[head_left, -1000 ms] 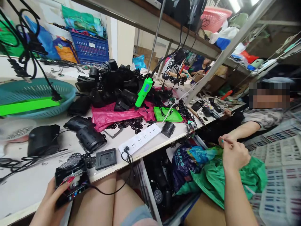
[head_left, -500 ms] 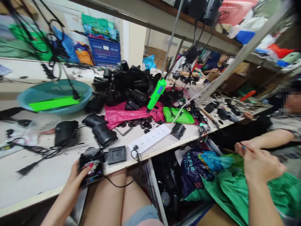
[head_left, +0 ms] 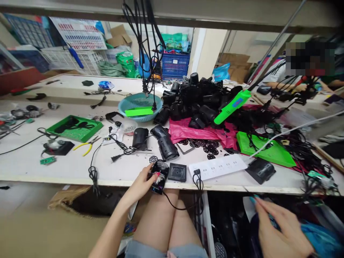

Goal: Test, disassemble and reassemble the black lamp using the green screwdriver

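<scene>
My left hand [head_left: 141,184] grips a small black device with a fan grille [head_left: 159,177] at the near edge of the white workbench [head_left: 70,170]; a black cord runs from it down over my lap. My right hand [head_left: 279,229] is low at the right, below the bench edge, fingers curled near dark and blue bags; what it holds is unclear. A black square plate [head_left: 177,172] and a white power strip [head_left: 217,166] lie just right of the device.
A pile of black housings [head_left: 199,100] on pink plastic [head_left: 199,130], a green power tool [head_left: 231,106], a teal basket [head_left: 140,105], green trays [head_left: 74,128] [head_left: 264,148], yellow pliers [head_left: 87,147] and loose cables cover the bench. Another person sits at the far right.
The view swung left, showing more of the bench. My right hand dropped away from the green bag and the neighbour's hands. My left hand kept its hold on the black device.
</scene>
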The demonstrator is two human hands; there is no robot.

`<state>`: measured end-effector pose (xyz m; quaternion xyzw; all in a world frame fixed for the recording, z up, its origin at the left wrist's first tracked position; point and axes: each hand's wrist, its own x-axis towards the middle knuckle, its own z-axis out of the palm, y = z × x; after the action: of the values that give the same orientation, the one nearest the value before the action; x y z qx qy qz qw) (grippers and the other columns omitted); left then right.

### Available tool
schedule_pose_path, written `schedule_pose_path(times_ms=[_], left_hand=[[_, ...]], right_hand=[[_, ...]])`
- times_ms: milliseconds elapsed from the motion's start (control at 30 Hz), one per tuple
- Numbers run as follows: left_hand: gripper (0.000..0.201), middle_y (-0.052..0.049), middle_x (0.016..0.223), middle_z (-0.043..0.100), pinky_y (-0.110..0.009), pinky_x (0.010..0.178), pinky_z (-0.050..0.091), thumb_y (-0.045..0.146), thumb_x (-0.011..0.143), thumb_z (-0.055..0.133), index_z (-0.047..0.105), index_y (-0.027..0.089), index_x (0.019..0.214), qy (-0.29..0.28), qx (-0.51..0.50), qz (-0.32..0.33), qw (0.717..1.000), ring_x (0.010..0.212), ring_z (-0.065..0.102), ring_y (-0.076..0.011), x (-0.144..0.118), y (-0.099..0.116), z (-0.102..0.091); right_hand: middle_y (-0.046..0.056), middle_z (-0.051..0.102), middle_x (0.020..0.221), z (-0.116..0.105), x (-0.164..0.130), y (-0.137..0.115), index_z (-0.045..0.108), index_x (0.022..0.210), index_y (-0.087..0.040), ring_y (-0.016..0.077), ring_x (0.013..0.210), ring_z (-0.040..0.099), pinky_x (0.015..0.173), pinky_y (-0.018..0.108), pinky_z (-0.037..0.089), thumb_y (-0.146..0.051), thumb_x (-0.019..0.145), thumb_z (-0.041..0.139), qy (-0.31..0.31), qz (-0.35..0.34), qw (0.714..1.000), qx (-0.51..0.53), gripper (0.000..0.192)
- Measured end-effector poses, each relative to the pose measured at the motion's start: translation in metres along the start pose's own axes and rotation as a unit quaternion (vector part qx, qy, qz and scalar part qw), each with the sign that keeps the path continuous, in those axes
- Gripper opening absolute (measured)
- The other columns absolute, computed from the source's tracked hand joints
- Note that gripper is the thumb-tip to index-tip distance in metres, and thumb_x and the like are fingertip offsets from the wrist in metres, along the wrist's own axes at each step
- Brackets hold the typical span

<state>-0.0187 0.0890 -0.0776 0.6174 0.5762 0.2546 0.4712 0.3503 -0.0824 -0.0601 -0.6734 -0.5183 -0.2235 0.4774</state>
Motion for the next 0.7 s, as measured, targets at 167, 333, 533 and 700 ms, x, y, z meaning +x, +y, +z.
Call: schedule_pose_path(times_ms=[167, 333, 533, 700], left_hand=[[0.066, -0.015, 0.146, 0.053, -0.05, 0.106, 0.045, 0.055, 0.084, 0.053, 0.051, 0.02, 0.141, 0.039, 0.004, 0.006, 0.999, 0.124, 0.056, -0.0317, -0.016, 0.018, -0.035], [0.052, -0.01, 0.142, 0.056, -0.047, 0.11, 0.041, 0.051, 0.09, 0.051, 0.057, 0.026, 0.135, 0.073, 0.062, 0.058, 0.994, 0.125, 0.054, -0.0305, -0.027, 0.04, -0.041], [0.067, -0.014, 0.134, 0.062, -0.046, 0.108, 0.043, 0.063, 0.083, 0.055, 0.057, 0.02, 0.133, 0.03, 0.046, 0.017, 0.998, 0.119, 0.06, -0.0333, -0.01, 0.021, -0.028], [0.06, -0.01, 0.11, 0.075, -0.042, 0.101, 0.048, 0.067, 0.076, 0.059, 0.068, 0.021, 0.113, -0.013, -0.002, -0.017, 1.0, 0.105, 0.068, -0.0325, 0.017, 0.011, -0.017]], right_hand=[[0.002, 0.071, 0.083, 0.033, -0.006, -0.076, 0.075, 0.096, -0.024, 0.0197, 0.075, 0.065, 0.072, 0.038, 0.051, -0.006, 0.082, 0.073, -0.06, -0.022, 0.99, 0.124, 0.023], [0.002, 0.068, 0.085, 0.048, -0.002, -0.088, 0.073, 0.105, -0.031, 0.0224, 0.078, 0.062, 0.073, 0.042, 0.049, -0.004, 0.084, 0.069, -0.093, -0.026, 0.981, 0.171, 0.035], [0.001, 0.07, 0.082, 0.069, 0.018, -0.022, 0.071, 0.102, -0.028, 0.0187, 0.074, 0.063, 0.077, 0.041, 0.047, -0.006, 0.085, 0.07, -0.055, -0.157, 0.986, 0.007, 0.028], [-0.002, 0.074, 0.081, 0.09, 0.023, 0.029, 0.071, 0.097, -0.028, 0.0146, 0.073, 0.064, 0.083, 0.037, 0.044, -0.006, 0.087, 0.067, -0.096, -0.236, 0.966, -0.05, 0.024]])
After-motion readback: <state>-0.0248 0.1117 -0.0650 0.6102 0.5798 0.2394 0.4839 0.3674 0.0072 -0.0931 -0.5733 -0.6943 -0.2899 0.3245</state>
